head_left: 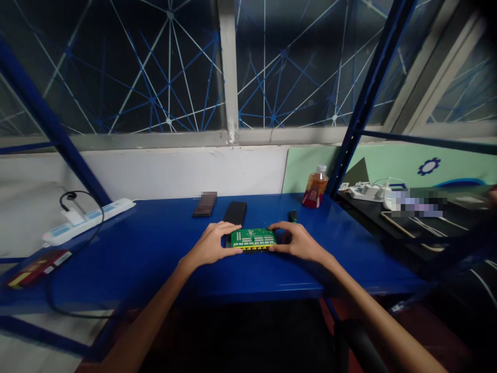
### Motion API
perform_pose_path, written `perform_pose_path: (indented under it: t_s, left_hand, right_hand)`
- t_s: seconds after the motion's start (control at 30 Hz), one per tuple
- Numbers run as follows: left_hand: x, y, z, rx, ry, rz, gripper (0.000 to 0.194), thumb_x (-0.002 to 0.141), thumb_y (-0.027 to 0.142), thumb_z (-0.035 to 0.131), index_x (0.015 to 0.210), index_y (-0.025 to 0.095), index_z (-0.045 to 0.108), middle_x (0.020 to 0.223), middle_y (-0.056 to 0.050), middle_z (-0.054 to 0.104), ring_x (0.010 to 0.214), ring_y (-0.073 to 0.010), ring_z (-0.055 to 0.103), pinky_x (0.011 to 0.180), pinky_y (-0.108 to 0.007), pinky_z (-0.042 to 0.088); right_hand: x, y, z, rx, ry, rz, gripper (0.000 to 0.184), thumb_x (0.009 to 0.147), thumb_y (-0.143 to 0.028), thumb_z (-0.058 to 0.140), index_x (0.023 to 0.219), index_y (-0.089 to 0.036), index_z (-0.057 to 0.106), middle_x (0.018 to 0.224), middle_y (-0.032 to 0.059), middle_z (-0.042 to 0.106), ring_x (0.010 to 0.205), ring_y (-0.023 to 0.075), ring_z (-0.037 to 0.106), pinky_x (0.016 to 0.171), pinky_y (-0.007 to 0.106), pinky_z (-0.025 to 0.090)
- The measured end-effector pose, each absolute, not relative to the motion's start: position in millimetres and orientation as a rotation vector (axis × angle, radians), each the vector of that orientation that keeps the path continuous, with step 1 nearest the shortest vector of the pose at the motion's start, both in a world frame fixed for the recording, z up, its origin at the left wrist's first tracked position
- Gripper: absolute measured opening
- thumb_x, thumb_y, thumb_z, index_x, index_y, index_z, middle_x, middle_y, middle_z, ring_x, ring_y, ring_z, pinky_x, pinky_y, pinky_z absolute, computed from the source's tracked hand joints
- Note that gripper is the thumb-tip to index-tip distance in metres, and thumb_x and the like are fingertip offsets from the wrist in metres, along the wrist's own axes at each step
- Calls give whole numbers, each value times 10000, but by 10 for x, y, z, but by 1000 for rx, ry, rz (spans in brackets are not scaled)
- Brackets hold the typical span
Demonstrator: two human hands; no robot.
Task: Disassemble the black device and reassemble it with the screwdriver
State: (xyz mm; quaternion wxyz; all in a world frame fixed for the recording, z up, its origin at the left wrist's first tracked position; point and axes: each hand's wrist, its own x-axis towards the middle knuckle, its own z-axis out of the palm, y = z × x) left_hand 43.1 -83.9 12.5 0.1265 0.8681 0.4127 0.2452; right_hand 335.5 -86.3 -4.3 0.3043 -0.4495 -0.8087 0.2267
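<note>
Between my two hands is a green circuit board [253,238] with white markings and a row of yellow parts along its near edge. My left hand [213,242] grips its left end, thumb at the near edge and fingers at the far edge. The right end is held the same way by my right hand [298,241]. Just behind the board lies a flat black object [235,212], partly covered by my left fingers. A small dark tool with a green-trimmed handle [293,215] lies beyond my right hand.
On the blue table [155,248], a phone-like dark slab [205,205] lies at the back. A bottle of reddish drink [316,187] stands back right. At left are a white power strip [93,220], a black cable and a red box [39,268]. Blue shelf posts rise at both sides.
</note>
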Motion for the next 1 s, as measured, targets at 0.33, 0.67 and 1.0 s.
perform_pose_path:
  t_s: [0.33,0.67,1.0]
  left_hand:
    - [423,-856,-147,2634,1228,701,511,749,467,754,1201,262,634,1260,-63,610,1189,-289,518,984,-445,374]
    - [374,-872,-238,2618,1225,697,456,788,434,723,1207,278,633,1301,-73,548,1235,-304,457,988,-457,381]
    - [356,-788,-219,2603,1205,595,488,810,461,683,1263,302,595,1420,-67,479,1281,-325,426,1026,-492,342]
  right_hand:
    - [3302,-871,-203,-1243,-2307,390,457,760,-441,712,1145,-203,651,1084,60,671,657,146,598,629,279,480]
    - [3203,-1005,-215,-1292,-2306,246,405,837,-434,606,1189,-236,624,1188,75,595,781,178,622,676,297,493]
    - [3216,-1046,-178,-1270,-2189,213,460,828,-550,602,1165,-239,634,1227,88,565,606,121,567,657,319,504]
